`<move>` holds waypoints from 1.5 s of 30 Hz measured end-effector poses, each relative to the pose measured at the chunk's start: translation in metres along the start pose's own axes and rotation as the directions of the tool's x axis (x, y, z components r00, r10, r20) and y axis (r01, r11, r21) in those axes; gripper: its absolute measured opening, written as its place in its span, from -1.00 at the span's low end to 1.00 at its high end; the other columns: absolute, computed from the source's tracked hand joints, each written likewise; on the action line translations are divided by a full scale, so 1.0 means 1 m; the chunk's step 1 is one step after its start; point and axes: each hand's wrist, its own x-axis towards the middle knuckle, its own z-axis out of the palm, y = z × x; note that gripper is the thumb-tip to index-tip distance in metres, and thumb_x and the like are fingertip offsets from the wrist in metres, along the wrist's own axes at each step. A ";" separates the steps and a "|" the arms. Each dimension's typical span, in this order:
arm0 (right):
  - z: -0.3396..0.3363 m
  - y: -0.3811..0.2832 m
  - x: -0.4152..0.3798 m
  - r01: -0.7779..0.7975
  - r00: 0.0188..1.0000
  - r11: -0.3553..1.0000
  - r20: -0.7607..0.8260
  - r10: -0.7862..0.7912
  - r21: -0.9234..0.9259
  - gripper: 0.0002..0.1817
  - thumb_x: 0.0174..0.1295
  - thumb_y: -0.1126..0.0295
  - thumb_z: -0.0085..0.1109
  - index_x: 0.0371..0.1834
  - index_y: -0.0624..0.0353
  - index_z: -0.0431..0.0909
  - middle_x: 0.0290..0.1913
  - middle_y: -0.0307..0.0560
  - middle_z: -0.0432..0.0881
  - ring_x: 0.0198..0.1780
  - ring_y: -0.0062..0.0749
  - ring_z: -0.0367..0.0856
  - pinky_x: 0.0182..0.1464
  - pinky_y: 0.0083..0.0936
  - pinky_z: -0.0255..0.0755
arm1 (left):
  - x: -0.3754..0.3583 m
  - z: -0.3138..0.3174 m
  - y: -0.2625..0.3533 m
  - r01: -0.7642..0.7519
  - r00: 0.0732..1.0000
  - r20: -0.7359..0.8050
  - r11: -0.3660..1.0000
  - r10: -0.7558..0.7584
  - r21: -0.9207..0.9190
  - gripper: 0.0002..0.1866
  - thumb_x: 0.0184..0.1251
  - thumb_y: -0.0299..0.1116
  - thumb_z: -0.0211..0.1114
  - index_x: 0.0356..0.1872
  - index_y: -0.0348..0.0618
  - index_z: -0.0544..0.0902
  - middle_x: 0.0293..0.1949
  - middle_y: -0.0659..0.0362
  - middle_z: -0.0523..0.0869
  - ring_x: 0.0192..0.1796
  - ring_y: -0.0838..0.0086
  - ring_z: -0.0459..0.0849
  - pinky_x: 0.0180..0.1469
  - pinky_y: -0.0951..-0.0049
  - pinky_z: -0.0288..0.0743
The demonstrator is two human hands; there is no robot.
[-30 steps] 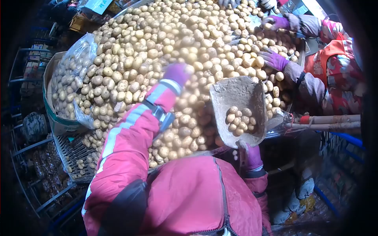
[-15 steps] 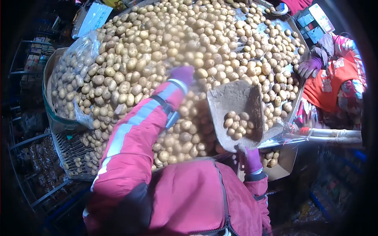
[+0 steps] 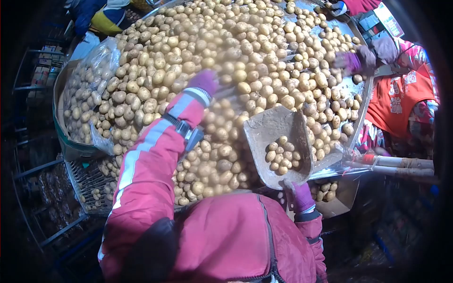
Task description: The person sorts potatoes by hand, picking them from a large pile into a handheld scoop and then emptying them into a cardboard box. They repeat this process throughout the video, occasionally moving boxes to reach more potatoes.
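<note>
A broad heap of potatoes (image 3: 155,70) covers the sorting table in front of me. My left hand (image 3: 206,81), in a purple glove, is stretched out over the middle of the heap; its fingers are hidden and smeared by motion. Close to the table's near edge, my right hand (image 3: 299,195), also in a purple glove, is closed round the handle of a worn, dirty scoop (image 3: 269,125). Several small potatoes (image 3: 284,154) lie inside the scoop, towards its handle end.
Left of the heap stands a box with a clear plastic bag (image 3: 101,63) of potatoes. Slatted grating (image 3: 87,181) borders the near left. At the right, a co-worker's gloved hand (image 3: 351,61) reaches over potatoes. White pipes (image 3: 401,162) jut out below it. A cardboard box (image 3: 347,193) holds potatoes under the edge.
My left hand has moved left and slightly away from me. The scoop has shifted slightly left and down. The co-worker's hand at right has reached onto the potatoes; another person shows at upper left.
</note>
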 end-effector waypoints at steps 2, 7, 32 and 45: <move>0.003 0.000 -0.001 0.027 1.000 1.000 0.001 -0.027 0.009 -0.63 0.30 0.28 0.24 -0.02 0.38 0.50 -0.29 0.03 0.68 -0.55 -0.33 0.60 -0.62 -0.45 0.48 | 0.008 0.016 -0.010 0.049 0.998 -0.050 0.999 -0.048 0.020 -0.73 0.31 -0.21 0.26 -0.10 -0.15 0.64 -0.07 -0.05 0.69 -0.01 0.07 0.68 0.02 0.14 0.56; -0.008 0.018 0.010 0.195 0.981 0.963 0.058 -0.187 -0.185 -0.65 0.32 0.28 0.21 -0.04 0.40 0.54 -0.33 0.01 0.68 -0.55 -0.34 0.61 -0.61 -0.47 0.48 | 0.030 0.030 -0.011 0.019 0.998 -0.057 0.974 -0.006 0.225 -0.84 0.34 -0.30 0.19 -0.17 -0.09 0.63 -0.11 -0.04 0.69 -0.12 0.06 0.72 -0.11 0.11 0.60; -0.026 0.020 0.012 0.160 0.984 0.958 0.120 -0.135 -0.238 -0.64 0.37 0.20 0.16 -0.02 0.31 0.54 -0.30 -0.09 0.65 -0.50 -0.43 0.59 -0.58 -0.52 0.45 | -0.116 -0.042 0.029 0.095 0.993 0.065 0.995 -0.098 0.042 -0.32 0.09 -0.33 0.34 0.33 -0.09 0.43 0.15 -0.02 0.59 0.08 0.08 0.62 0.16 0.18 0.51; -0.074 0.049 0.005 0.301 0.953 0.871 0.140 -0.268 -0.389 -0.64 0.36 0.24 0.13 0.19 0.03 0.53 -0.21 -0.03 0.60 -0.32 -0.23 0.60 -0.32 -0.34 0.51 | -0.106 -0.023 0.051 0.073 0.997 -0.004 0.948 -0.078 -0.309 -0.56 0.16 -0.33 0.35 0.12 -0.09 0.58 0.01 0.00 0.62 0.09 0.14 0.58 0.13 0.20 0.51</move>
